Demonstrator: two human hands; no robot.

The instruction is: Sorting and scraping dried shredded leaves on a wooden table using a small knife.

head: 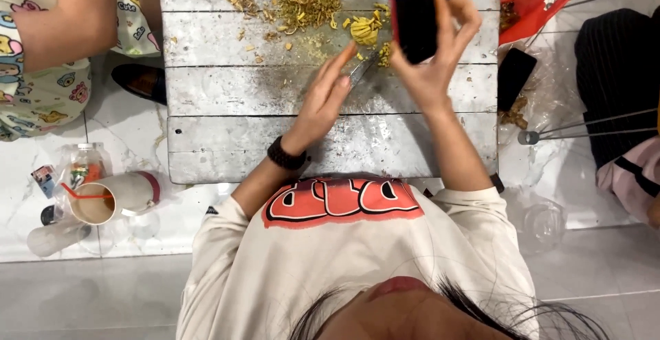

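Worn, scratched metal sheets clad the table point(227, 92); the phone point(419, 10) looks glossy, the floor point(124, 285) polished marble-like tile.

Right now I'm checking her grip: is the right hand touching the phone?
Touching. The head view shows the right hand with its fingers wrapped round the edge of the dark phone, lifting it above the table.

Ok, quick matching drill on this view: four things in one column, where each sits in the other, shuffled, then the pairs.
Things:
1. dark phone
2. knife
3. cup with straw
4. black wristband

Places:
A. on the floor tiles, left of the table
B. held up in the right hand
C. on the left forearm
D. flat on the table under the left hand fingertips

Pairs: 1-B, 2-D, 3-A, 4-C
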